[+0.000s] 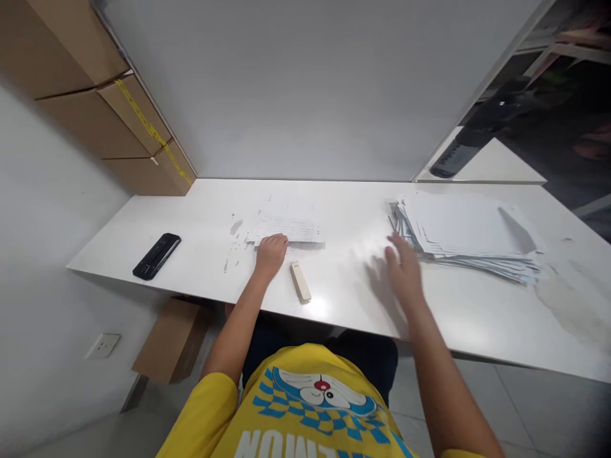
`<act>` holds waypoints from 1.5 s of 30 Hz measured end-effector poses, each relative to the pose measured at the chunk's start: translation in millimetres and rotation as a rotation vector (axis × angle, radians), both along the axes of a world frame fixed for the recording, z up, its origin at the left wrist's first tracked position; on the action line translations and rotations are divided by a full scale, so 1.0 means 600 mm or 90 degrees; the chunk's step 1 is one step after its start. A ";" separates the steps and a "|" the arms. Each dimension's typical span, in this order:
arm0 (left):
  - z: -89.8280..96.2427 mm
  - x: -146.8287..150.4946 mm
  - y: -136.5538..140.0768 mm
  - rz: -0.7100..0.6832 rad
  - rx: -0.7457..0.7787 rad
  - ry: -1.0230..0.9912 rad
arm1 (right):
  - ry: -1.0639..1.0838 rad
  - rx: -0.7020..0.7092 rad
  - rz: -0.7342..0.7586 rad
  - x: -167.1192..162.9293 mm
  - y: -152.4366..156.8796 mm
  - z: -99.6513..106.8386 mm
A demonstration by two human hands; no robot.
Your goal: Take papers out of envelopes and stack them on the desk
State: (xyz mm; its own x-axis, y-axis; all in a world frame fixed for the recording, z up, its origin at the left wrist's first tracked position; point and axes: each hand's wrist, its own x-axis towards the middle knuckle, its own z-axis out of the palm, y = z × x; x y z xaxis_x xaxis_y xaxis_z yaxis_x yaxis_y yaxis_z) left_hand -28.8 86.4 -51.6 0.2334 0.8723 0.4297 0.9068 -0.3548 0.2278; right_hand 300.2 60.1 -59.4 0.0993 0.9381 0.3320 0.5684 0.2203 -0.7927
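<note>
My left hand [271, 254] is closed at the front left edge of a small pile of printed paper sheets [291, 230], its fingers curled over the edge. Just to the right of that hand, a cream stapler [300, 282] lies on the white table. My right hand [403, 267], slightly blurred, hovers beside the left edge of a larger, uneven stack of paper [468, 226]. Its thumb and fingers are apart, and I see nothing between them.
A black phone-like device [156, 256] lies at the table's left. Cardboard boxes [157, 165] with a yellow tape measure [143, 121] stand against the wall. A dark bottle [451, 156] stands behind the large stack. Another carton [169, 340] sits below the table [348, 254].
</note>
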 end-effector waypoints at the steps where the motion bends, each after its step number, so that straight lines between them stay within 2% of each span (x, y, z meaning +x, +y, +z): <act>1: 0.002 0.002 -0.002 -0.016 -0.002 0.000 | 0.002 -0.016 0.022 -0.029 -0.006 0.001; 4: 0.005 0.005 -0.004 -0.004 -0.006 -0.026 | -0.023 -0.046 0.116 -0.097 0.003 0.007; 8: -0.004 -0.009 0.003 0.185 -0.024 -0.115 | -0.146 -0.064 0.251 -0.147 0.071 0.015; 11: -0.024 -0.026 0.011 0.309 -0.057 -0.152 | -0.271 -0.109 0.312 -0.165 0.118 0.003; 16: -0.048 -0.040 0.021 0.344 -0.086 -0.142 | -0.320 -0.089 0.323 -0.168 0.129 -0.031; 19: -0.048 -0.040 0.025 0.352 -0.106 -0.128 | -0.322 -0.051 0.335 -0.166 0.119 -0.033; 25: -0.041 -0.043 0.025 0.335 -0.053 -0.218 | -0.219 0.045 0.350 -0.176 0.111 -0.020; 30: -0.036 -0.057 0.026 0.366 -0.052 -0.322 | -0.157 0.054 0.238 -0.154 0.121 -0.032; 33: -0.034 -0.054 0.026 0.330 -0.068 -0.227 | -0.019 0.057 0.100 -0.133 0.124 -0.031; 35: -0.029 -0.044 0.025 0.233 -0.096 -0.119 | 0.175 0.065 -0.013 -0.125 0.123 -0.023; 37: -0.022 -0.031 0.022 0.132 -0.132 -0.029 | 0.350 0.083 -0.086 -0.124 0.120 -0.010; 40: -0.010 -0.017 0.014 0.067 -0.163 0.042 | 0.419 0.095 -0.086 -0.130 0.115 0.009; 45: -0.005 -0.013 0.006 0.046 -0.107 0.081 | 0.359 0.064 -0.017 -0.142 0.105 0.019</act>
State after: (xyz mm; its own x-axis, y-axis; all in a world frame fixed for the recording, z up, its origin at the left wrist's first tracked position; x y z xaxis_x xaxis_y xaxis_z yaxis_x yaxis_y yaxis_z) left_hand -36.7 89.8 -54.5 0.2099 0.9456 0.2484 0.9538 -0.2539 0.1606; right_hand 214.8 122.9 -48.1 0.3103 0.8994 0.3079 0.0696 0.3015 -0.9509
